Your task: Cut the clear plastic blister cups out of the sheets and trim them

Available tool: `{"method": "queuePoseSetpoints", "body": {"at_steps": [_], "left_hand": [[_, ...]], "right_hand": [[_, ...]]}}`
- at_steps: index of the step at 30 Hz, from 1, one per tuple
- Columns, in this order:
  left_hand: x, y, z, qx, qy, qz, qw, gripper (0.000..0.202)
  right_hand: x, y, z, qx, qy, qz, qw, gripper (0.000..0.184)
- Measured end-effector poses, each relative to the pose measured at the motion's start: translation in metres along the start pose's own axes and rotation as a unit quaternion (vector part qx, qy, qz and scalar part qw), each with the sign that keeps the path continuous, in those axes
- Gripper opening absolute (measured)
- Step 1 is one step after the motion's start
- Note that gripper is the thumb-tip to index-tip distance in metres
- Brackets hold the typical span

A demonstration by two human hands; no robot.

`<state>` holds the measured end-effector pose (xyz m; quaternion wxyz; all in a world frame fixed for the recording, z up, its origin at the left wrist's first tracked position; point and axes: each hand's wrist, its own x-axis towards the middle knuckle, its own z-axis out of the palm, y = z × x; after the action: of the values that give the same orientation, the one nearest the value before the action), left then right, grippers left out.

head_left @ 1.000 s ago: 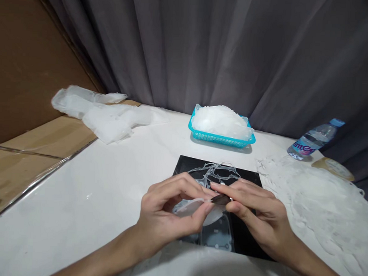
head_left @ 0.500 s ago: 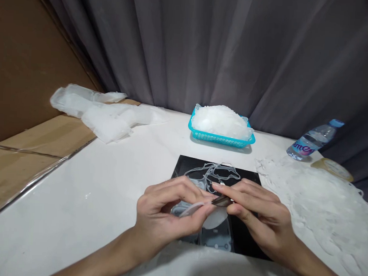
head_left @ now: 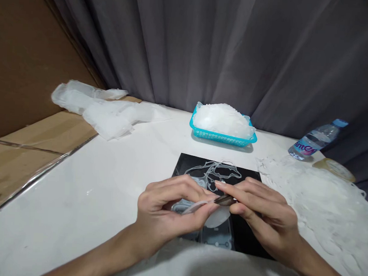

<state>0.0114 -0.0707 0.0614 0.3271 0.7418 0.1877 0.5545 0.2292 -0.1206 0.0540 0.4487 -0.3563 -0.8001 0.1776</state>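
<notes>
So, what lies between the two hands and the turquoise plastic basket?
In the head view: the far part of the black square mat, carrying tangled clear plastic strips, then a bare strip of white table before the turquoise plastic basket.

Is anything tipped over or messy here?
Yes. The water bottle lies on its side at far right. Stringy white scraps sprawl loose over the right side of the table; some curl on the black mat beyond the left hand pinching a clear piece and the right hand gripping a dark tool. Nothing looks broken.

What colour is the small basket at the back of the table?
The basket is turquoise blue; the head view shows it best.
</notes>
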Motion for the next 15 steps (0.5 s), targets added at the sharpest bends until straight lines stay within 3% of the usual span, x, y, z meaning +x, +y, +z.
{"method": "queuePoseSetpoints", "body": {"at_steps": [8,15], "left_hand": [[-0.0010,-0.0009,0.0001,0.012,-0.003,0.009,1.000,0.015],[0.0000,-0.0017,0.0003,0.016,0.001,0.003,1.000,0.016]], "right_hand": [[0.0008,-0.0038,0.0003,-0.002,0.011,0.009,1.000,0.043],[0.0007,-0.0032,0.0021,0.028,0.034,0.067,0.997,0.036]]}}
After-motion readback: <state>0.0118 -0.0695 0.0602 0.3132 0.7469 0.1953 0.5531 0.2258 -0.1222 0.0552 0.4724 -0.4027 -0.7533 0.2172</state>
